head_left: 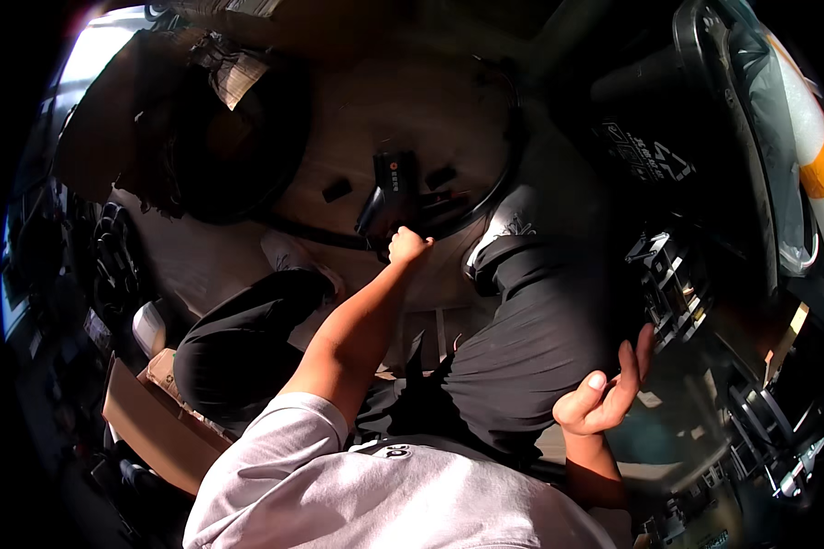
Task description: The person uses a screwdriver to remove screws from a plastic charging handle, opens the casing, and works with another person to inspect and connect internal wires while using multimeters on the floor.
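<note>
My left hand (408, 245) reaches down between my knees to the floor, its fingers curled at the lower end of a black power tool (395, 178) with a small orange mark. What those fingers grip, if anything, is hidden. Two small black blocks lie near the tool: one block (337, 190) to its left, another block (441, 177) to its right. Beside the tool's right side is a dark piece with red bits (444, 203). My right hand (602, 398) is raised by my right knee, palm up, fingers apart, holding nothing.
A thin black hoop (515, 146) curves around the tool on the floor. At the far left sits a dark round tyre-like thing (238, 156). A black bin (668, 137) stands at right, by an orange-and-white post (819, 165). An open cardboard box (160, 435) is near my left leg.
</note>
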A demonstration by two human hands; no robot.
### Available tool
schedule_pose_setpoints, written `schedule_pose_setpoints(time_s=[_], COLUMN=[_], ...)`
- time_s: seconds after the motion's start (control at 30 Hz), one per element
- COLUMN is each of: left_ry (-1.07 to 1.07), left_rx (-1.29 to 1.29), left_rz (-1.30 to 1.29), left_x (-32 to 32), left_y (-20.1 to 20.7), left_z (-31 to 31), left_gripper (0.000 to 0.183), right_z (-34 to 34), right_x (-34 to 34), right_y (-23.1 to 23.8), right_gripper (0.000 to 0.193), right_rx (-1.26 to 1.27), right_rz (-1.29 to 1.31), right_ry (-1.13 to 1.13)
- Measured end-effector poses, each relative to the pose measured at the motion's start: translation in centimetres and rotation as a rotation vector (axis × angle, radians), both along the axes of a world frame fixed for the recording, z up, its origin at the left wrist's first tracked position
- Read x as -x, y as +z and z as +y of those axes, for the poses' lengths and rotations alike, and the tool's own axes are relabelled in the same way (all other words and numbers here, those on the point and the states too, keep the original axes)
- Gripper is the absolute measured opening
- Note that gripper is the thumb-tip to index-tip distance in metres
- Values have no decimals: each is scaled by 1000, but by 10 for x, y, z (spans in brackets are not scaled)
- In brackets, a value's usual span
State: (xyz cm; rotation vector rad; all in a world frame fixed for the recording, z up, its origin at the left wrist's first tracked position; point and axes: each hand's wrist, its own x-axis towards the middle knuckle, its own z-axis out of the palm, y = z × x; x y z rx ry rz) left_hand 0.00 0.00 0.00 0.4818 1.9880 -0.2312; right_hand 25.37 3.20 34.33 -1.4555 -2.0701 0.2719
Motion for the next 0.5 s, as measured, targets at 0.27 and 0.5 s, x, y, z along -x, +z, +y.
schedule_pose_setpoints(time_s=[0.27,0.5], left_ry=[9,451], left_rx=[-185,-598], left_rz=[110,-83], left_x=[38,76], left_y=[-15,95], left_z=[34,48], left_gripper=[64,30], right_z=[40,41], right_x=[-3,14], right_y=[-7,-3], right_gripper=[39,36], right_rx=[28,-21], right_rz=[-62,-18], right_ry=[64,56])
